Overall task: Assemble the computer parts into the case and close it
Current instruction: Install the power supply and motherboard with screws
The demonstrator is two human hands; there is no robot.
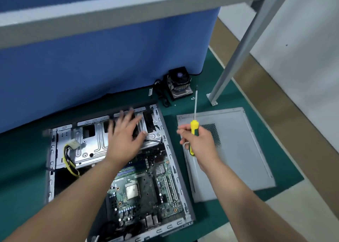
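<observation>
Two bare hands work over an open desktop case lying on its side on the green mat. Nearest the onlooker, below the left wrist, the motherboard sits in the case floor with its bare CPU uncovered. Beyond it, the left hand lies palm down with fingers spread and nearly straight across the metal drive cage; it appears to press or steady the cage and grips nothing, though blur hides the fingertips' exact contact. To the right of those fingers, apart from the case, the right hand is curled round the yellow-and-green handle of a screwdriver, shaft pointing away from the person. Under that hand lies the grey side panel, off the case. Farther out, past the screwdriver's tip, the CPU cooler stands by the blue partition, with small screws just beside it.

Judged step: securing the drive cage. The next move probably calls for bringing the tip down onto a cage screw while the left hand holds the cage in place. The cooler and the panel are not yet fitted.
</observation>
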